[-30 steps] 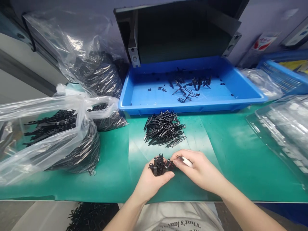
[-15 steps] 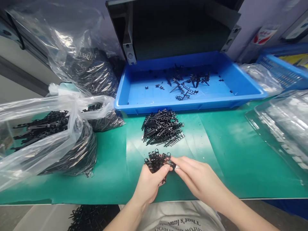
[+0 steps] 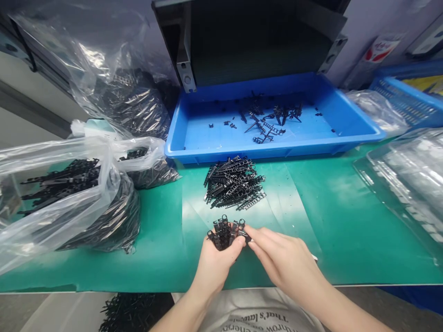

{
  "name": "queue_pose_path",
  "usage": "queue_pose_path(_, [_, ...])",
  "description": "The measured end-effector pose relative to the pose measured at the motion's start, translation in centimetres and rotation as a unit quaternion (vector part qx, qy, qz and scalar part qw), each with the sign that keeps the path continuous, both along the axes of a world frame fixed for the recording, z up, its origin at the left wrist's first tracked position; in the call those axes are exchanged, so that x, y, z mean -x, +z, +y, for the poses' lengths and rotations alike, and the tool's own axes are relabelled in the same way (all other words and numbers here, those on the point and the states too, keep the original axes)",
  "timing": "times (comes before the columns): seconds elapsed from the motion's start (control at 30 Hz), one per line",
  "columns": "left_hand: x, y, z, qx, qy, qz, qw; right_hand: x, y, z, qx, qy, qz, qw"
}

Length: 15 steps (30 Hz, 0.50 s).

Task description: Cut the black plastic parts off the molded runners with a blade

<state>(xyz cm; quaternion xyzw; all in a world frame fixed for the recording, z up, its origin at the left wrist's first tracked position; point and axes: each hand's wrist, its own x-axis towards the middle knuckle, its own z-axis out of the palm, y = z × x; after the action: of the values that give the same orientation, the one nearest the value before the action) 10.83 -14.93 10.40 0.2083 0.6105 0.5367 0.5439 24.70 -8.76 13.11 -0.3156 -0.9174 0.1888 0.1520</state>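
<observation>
My left hand (image 3: pixel 216 265) is closed around a bunch of black plastic strips (image 3: pixel 224 230) with small rings at their ends. Its thumb lies across the bunch. My right hand (image 3: pixel 282 253) reaches in from the right, its fingertips pinching a black plastic strip (image 3: pixel 244 234) at the bunch's right side. A small white thing (image 3: pixel 314 257) peeks out beyond the back of my right hand; its kind cannot be made out. Just ahead of both hands, a loose pile of the same black strips (image 3: pixel 235 183) lies on the green table mat (image 3: pixel 332 207).
A blue tray (image 3: pixel 277 151) with scattered black pieces stands behind the pile. Clear bags of black parts (image 3: pixel 117 221) crowd the left side. Clear plastic trays (image 3: pixel 411 180) and a blue basket (image 3: pixel 408 99) are at the right. More black parts (image 3: pixel 134 313) show below the table edge.
Both hands stay nearly in place, with my right hand's fingers shifting slightly left along the bunch. White showed at its fingertips before; now a white thing shows behind the hand.
</observation>
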Motion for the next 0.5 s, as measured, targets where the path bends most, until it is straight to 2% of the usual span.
queue_pose_path(0.17, [-0.4, -0.3, -0.1, 0.017, 0.034, -0.005, 0.999, 0.5, -0.8, -0.8, -0.044, -0.027, 0.016, 0.999])
queue_pose_path(0.3, [-0.5, 0.1, 0.2, 0.046, 0.063, -0.032, 0.996, 0.9, -1.8, -1.0, -0.065, -0.066, 0.027, 0.995])
queue_pose_path(0.4, [0.0, 0.6, 0.3, 0.024, 0.086, -0.043, 0.995, 1.2, -1.9, 0.7, -0.030, -0.092, -0.021, 0.995])
queue_pose_path(0.5, [0.6, 0.9, 0.2, 0.017, 0.113, -0.067, 0.991, 2.1, -1.5, 3.5, -0.011, -0.086, -0.076, 0.993])
